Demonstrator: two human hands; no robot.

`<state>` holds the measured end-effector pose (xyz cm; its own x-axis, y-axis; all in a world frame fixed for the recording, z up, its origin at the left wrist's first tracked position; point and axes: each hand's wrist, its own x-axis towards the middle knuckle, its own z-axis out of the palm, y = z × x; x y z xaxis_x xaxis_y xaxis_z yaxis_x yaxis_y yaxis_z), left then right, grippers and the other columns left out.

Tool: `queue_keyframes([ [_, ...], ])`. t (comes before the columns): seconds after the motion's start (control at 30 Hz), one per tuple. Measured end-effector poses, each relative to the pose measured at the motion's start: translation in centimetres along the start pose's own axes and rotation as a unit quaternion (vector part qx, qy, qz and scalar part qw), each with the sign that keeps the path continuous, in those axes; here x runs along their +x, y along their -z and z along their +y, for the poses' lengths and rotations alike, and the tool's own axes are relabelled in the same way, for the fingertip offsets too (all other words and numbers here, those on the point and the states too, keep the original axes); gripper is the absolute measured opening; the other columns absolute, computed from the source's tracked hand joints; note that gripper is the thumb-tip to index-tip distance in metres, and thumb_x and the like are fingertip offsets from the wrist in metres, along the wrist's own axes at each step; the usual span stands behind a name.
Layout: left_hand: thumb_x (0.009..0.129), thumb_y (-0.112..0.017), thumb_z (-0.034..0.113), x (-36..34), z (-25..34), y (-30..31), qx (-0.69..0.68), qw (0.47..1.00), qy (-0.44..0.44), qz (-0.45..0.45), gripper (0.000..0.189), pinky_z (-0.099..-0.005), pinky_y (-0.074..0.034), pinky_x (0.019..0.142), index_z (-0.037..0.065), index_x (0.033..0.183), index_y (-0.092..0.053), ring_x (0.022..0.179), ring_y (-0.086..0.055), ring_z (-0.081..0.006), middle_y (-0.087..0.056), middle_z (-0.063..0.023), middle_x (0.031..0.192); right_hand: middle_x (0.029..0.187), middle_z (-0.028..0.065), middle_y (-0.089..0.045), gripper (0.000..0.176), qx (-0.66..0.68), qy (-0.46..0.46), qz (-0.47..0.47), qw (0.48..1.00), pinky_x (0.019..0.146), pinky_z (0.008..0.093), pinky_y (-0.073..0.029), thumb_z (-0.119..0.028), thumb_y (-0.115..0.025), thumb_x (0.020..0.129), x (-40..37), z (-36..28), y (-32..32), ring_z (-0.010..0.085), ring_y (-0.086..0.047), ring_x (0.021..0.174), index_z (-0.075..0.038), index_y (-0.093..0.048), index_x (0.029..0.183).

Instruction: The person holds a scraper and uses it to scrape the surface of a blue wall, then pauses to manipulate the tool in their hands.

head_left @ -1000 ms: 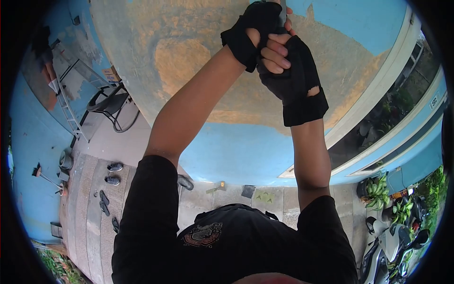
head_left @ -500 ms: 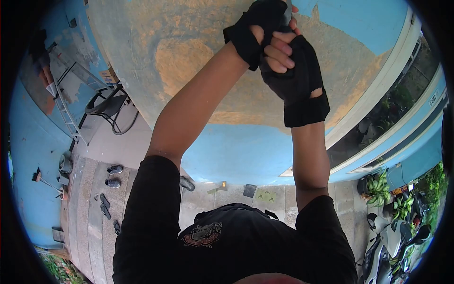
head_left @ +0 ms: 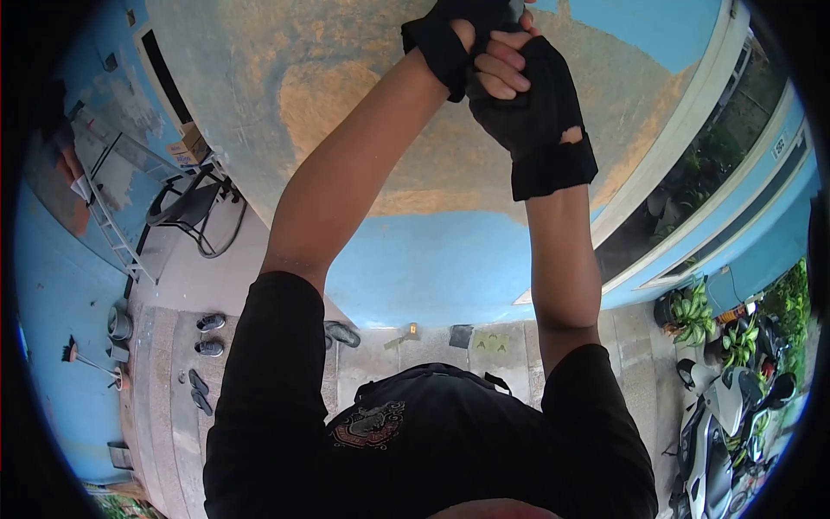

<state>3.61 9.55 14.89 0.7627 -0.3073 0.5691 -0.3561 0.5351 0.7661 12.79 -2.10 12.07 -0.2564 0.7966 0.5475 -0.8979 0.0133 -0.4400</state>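
Both my hands wear black fingerless gloves and are raised together against the wall (head_left: 380, 143), which shows blue paint around a large bare grey and tan patch. My left hand (head_left: 484, 19) is at the top edge of the view, partly cut off and closed around a small grey object (head_left: 516, 10). Just below it, my right hand (head_left: 532, 95) is closed, its fingers curled in against the left hand. The gloves and the frame edge hide most of the grey object, so its kind cannot be made out.
At left, a person (head_left: 65, 138) stands on a ladder (head_left: 112, 216), near a black chair (head_left: 186, 203) and a cardboard box (head_left: 188, 145). Shoes (head_left: 209, 333) and a broom (head_left: 86, 356) are lower left. Potted plants (head_left: 692, 316) and a motorcycle (head_left: 713, 432) stand at right.
My hands have shifted a little higher along the wall, still closed together. The whole view has tilted slightly.
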Motion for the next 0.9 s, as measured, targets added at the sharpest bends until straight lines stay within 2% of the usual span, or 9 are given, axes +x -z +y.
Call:
queue_keyframes([
  [0.07,0.101,-0.046,0.040,0.3,-0.1,-1.2,0.254,0.892,-0.094,0.362,0.041,-0.0298,-0.048,0.063,0.003,0.089,-0.059,0.065,-0.054,-0.0165,-0.059,-0.0045,0.075,0.062,-0.0041,-0.042,0.021,-0.002,0.007,0.038,0.999,0.041,0.0213,-0.030,0.001,-0.050,0.095,-0.1,0.2,-0.6,0.0064,-0.038,0.044,-0.020,-0.052,0.099],
  [0.13,0.102,-0.050,0.044,-0.1,-2.1,-0.4,0.379,0.818,-0.129,0.413,0.041,-0.0337,-0.053,0.079,0.004,0.113,-0.054,0.082,-0.062,-0.0206,-0.063,-0.0082,0.085,0.062,-0.0042,-0.042,0.023,-0.015,0.000,0.056,0.998,0.039,0.0213,-0.030,0.001,-0.050,0.095,-1.6,0.7,-0.2,0.0063,-0.038,0.043,-0.021,-0.052,0.099],
  [0.4,0.097,-0.054,0.054,-11.4,-20.9,-0.6,0.163,0.819,-0.018,0.549,0.060,-0.0383,-0.055,0.085,0.004,0.129,-0.052,0.104,-0.067,-0.0273,-0.065,-0.0199,0.122,0.062,-0.0032,-0.042,0.030,-0.188,-0.054,0.240,0.951,0.039,0.0230,-0.033,-0.009,-0.055,0.097,-15.7,4.2,7.7,0.0069,-0.041,0.044,-0.007,-0.050,0.127],
  [0.53,0.095,-0.048,0.066,-14.1,-31.3,0.8,-0.066,0.813,-0.107,0.569,0.077,-0.0398,-0.052,0.092,0.004,0.141,-0.040,0.116,-0.061,-0.0256,-0.059,-0.0164,0.134,0.069,-0.0012,-0.054,0.056,-0.558,0.034,0.399,0.727,0.051,0.0278,-0.046,-0.002,-0.054,0.095,-21.1,7.3,12.1,0.0092,-0.054,0.052,-0.005,-0.040,0.150],
  [0.6,0.096,-0.044,0.066,-13.2,-37.0,0.9,-0.143,0.824,-0.177,0.519,0.079,-0.0376,-0.048,0.099,0.004,0.144,-0.038,0.121,-0.056,-0.0231,-0.052,-0.0134,0.141,0.089,0.0110,-0.069,0.059,-0.773,0.060,0.318,0.546,0.060,0.0335,-0.051,-0.003,-0.058,0.090,-22.8,9.5,14.1,0.0228,-0.065,0.065,-0.007,-0.044,0.148],
  [0.73,0.099,-0.036,0.065,-8.0,-40.9,-2.8,-0.070,0.809,-0.156,0.563,0.079,-0.0362,-0.038,0.112,0.004,0.149,-0.035,0.130,-0.050,-0.0211,-0.050,-0.0097,0.143,0.102,0.0187,-0.071,0.059,-0.749,0.089,0.400,0.521,0.066,0.0355,-0.054,-0.001,-0.055,0.091,-24.6,7.7,17.0,0.0268,-0.069,0.075,-0.010,-0.044,0.148],
  [0.8,0.098,-0.037,0.066,-9.2,-40.9,-2.9,-0.066,0.848,-0.154,0.503,0.082,-0.0380,-0.036,0.114,0.003,0.152,-0.029,0.133,-0.048,-0.0244,-0.047,-0.0108,0.146,0.103,0.0205,-0.071,0.059,-0.635,0.023,0.473,0.611,0.065,0.0349,-0.054,-0.001,-0.054,0.092,-26.0,6.3,16.5,0.0252,-0.069,0.074,-0.010,-0.043,0.149],
  [0.87,0.096,-0.037,0.069,-10.7,-42.1,-0.9,-0.120,0.697,-0.154,0.690,0.090,-0.0417,-0.035,0.115,0.001,0.153,-0.022,0.135,-0.046,-0.0299,-0.044,-0.0159,0.148,0.099,0.0197,-0.072,0.057,-0.781,0.126,0.378,0.481,0.061,0.0341,-0.053,-0.001,-0.054,0.093,-27.1,6.1,16.0,0.0227,-0.067,0.068,-0.010,-0.044,0.149],
  [0.9,0.094,-0.038,0.072,-10.3,-41.7,-0.9,-0.115,0.701,-0.197,0.676,0.095,-0.0460,-0.035,0.114,0.001,0.154,-0.017,0.136,-0.044,-0.0344,-0.041,-0.0211,0.149,0.097,0.0193,-0.072,0.056,-0.765,0.115,0.356,0.525,0.061,0.0341,-0.053,-0.003,-0.056,0.093,-27.2,6.6,13.2,0.0215,-0.067,0.068,-0.011,-0.046,0.148],
])
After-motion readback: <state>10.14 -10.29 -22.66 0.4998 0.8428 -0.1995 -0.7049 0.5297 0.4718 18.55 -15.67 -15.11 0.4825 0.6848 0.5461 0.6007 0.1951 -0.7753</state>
